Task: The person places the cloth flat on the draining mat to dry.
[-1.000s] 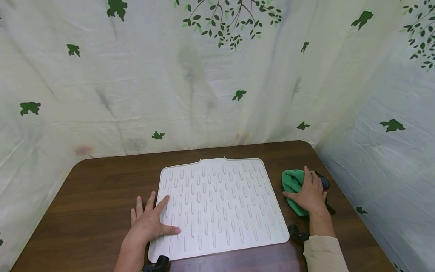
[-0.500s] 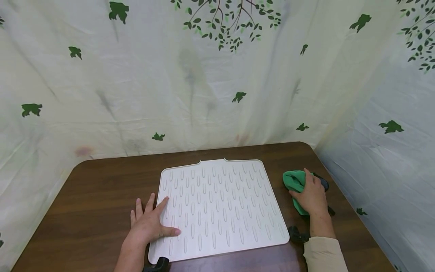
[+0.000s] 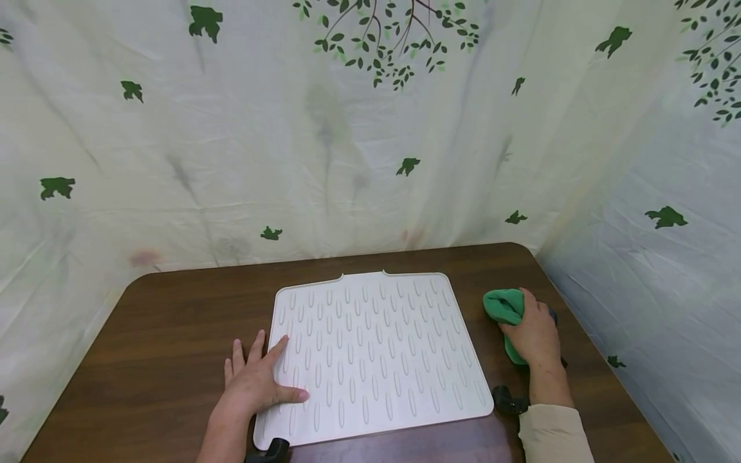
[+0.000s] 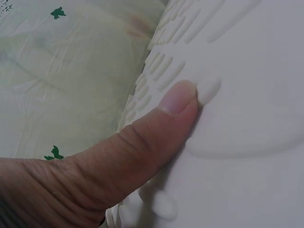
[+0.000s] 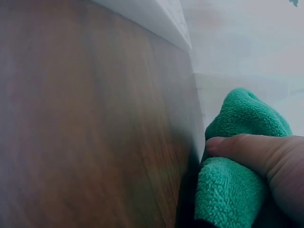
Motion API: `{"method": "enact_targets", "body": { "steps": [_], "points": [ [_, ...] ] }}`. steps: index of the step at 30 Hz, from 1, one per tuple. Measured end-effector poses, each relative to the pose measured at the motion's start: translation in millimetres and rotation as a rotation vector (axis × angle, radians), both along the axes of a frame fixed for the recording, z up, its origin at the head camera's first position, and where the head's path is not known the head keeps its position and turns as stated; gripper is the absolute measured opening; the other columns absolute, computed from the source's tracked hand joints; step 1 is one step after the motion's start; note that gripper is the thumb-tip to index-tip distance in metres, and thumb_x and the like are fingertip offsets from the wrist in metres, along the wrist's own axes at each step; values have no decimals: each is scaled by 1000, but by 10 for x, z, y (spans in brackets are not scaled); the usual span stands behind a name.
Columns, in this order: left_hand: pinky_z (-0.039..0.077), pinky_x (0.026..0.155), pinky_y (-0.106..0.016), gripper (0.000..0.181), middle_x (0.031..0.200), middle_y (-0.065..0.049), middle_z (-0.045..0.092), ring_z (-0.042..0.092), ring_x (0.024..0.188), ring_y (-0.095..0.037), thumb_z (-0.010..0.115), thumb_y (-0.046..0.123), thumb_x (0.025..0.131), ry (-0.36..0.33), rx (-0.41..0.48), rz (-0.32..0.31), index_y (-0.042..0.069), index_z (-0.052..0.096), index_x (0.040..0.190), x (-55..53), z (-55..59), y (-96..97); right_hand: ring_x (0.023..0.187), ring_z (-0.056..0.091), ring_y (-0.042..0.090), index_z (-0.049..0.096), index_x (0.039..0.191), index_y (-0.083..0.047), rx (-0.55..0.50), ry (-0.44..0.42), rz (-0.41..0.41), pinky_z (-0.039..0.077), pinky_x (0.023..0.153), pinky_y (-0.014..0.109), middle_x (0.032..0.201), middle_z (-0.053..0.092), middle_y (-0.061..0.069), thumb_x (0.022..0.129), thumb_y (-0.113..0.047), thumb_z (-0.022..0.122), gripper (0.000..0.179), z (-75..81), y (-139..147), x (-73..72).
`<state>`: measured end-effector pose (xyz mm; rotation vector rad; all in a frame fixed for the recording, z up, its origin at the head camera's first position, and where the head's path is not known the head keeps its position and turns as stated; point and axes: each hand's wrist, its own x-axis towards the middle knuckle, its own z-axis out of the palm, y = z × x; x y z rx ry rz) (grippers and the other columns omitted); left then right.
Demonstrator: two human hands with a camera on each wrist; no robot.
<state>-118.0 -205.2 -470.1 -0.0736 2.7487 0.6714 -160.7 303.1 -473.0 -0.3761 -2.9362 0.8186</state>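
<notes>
A white board [image 3: 382, 373] with rows of raised oval ridges and a notched far edge lies flat on the table. Spread over its left edge is my left hand [image 3: 251, 384], fingers straight; the left wrist view has its thumb [image 4: 142, 142] against the ridged surface. To the right of the board, my right hand [image 3: 535, 334] grips a bunched green cloth [image 3: 502, 305]. Its thumb [image 5: 242, 148] presses into the terry fabric in the right wrist view. A dark object [image 3: 553, 316] peeks out beyond the right fingers, mostly hidden by the hand.
The brown wooden table [image 3: 173, 334] has rounded far corners. A pale curtain [image 3: 231, 141] with green leaf prints hangs behind it and along the right side. Black wrist camera mounts [image 3: 508, 400] sit close to the board's near corners.
My right fingers have drawn in and closed on the green cloth, gathering it tighter toward the palm and covering more of the dark object. The left hand stays in place on the board.
</notes>
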Motion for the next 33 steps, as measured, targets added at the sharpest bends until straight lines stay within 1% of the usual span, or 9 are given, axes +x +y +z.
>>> {"method": "enact_targets", "body": {
  "steps": [5, 9, 16, 19, 25, 29, 33],
  "points": [
    [-4, 116, -78, 132, 169, -29, 4, -16, 148, -64, 91, 68, 51, 4, 2, 3, 18, 35, 160, 6, -8, 0, 125, 47, 57, 22, 159, -4, -25, 22, -22, 43, 97, 73, 143, 40, 39, 91, -18, 73, 86, -5, -12, -2],
    [-5, 116, -78, 132, 169, -28, 3, -16, 149, -63, 91, 67, 51, 7, 7, 6, 18, 35, 160, 10, -7, 0, 122, 49, 56, 25, 159, -4, -49, 64, -55, 42, 95, 74, 141, 44, 37, 91, -17, 73, 84, -1, -26, -9],
    [-5, 116, -78, 132, 169, -29, 4, -15, 149, -64, 91, 68, 51, 13, 0, 5, 18, 36, 160, 14, 8, 6, 125, 47, 52, 26, 159, -7, -117, 140, -131, 39, 97, 75, 143, 44, 34, 92, -19, 71, 81, 31, -67, -20],
    [-4, 116, -78, 132, 169, -29, 4, -15, 149, -64, 91, 68, 51, 14, -1, 3, 18, 36, 160, 18, 10, 4, 127, 46, 51, 27, 159, -9, -156, 187, -171, 38, 99, 74, 144, 44, 32, 92, -20, 72, 81, 60, -93, -12],
    [-4, 116, -78, 131, 169, -29, 4, -14, 149, -64, 91, 67, 51, 11, -5, 4, 18, 36, 160, 15, 18, 6, 130, 44, 50, 33, 157, -13, -230, 316, -231, 38, 103, 72, 145, 44, 28, 91, -20, 74, 78, 101, -134, -8],
    [-4, 116, -78, 132, 169, -29, 4, -15, 149, -63, 92, 67, 51, 6, -2, 7, 17, 35, 160, 12, 19, 5, 134, 43, 48, 37, 156, -13, -254, 400, -255, 37, 107, 70, 147, 45, 27, 89, -17, 76, 77, 108, -146, -26],
    [-3, 116, -78, 132, 168, -30, 4, -14, 149, -64, 92, 67, 51, 10, 0, 6, 17, 36, 160, 10, 16, 2, 133, 45, 46, 39, 154, -14, -273, 463, -284, 38, 108, 67, 143, 47, 26, 89, -17, 77, 76, 121, -167, -41]
  ]
}}
